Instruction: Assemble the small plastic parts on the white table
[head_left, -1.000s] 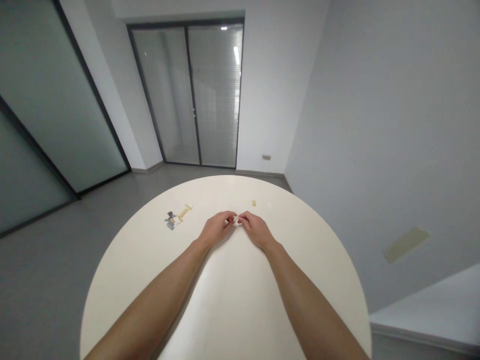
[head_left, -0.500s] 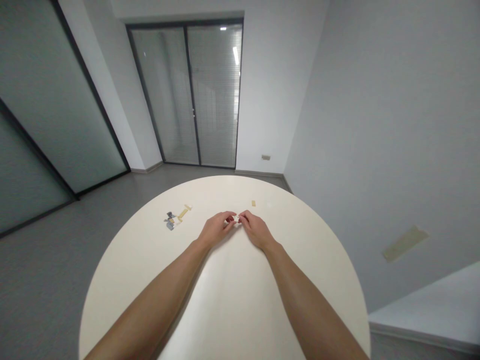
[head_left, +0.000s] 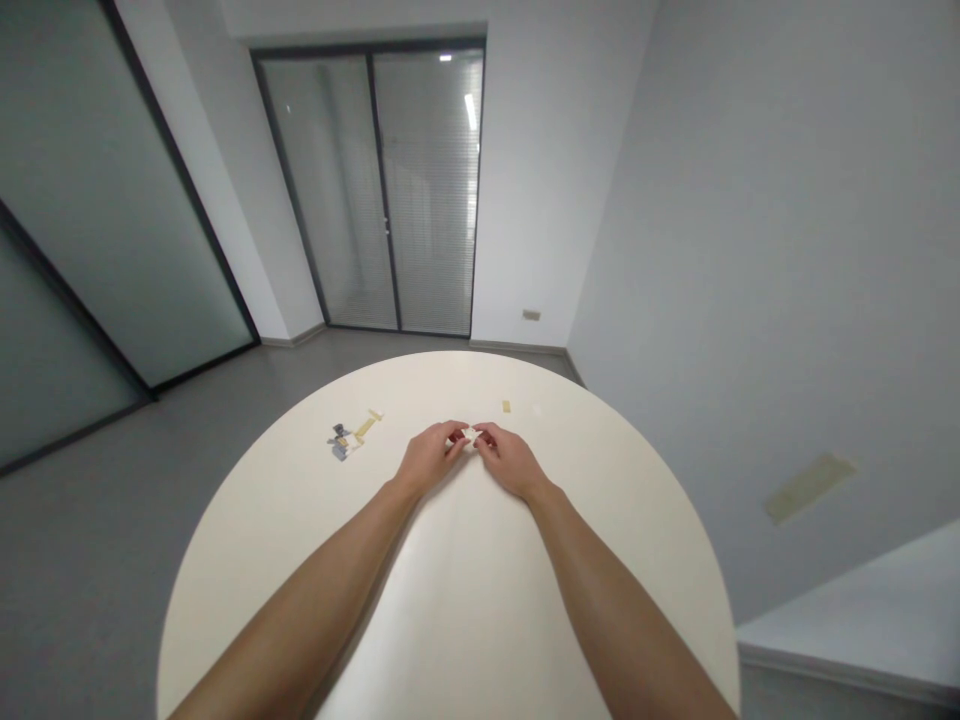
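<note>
My left hand (head_left: 430,458) and my right hand (head_left: 510,460) meet above the middle of a round cream table (head_left: 465,600). Their fingertips pinch a small pale plastic piece (head_left: 471,434) between them, and a reddish spot shows near my left fingers. To the left lies a small heap of grey building pieces (head_left: 340,442), next to a flat tan strip (head_left: 365,428). Beyond my right hand sit a small tan piece (head_left: 506,406) and a tiny white piece (head_left: 536,410), both apart from my fingers.
The round table's far rim (head_left: 450,352) curves above a grey floor (head_left: 150,500). A glass door with blinds (head_left: 371,190) stands ahead, a frosted glass partition (head_left: 112,210) runs along the left, and a white wall (head_left: 712,250) runs along the right.
My hands have drawn slightly closer, and the pale piece now shows more plainly between my fingertips. The view has shifted only a little.
</note>
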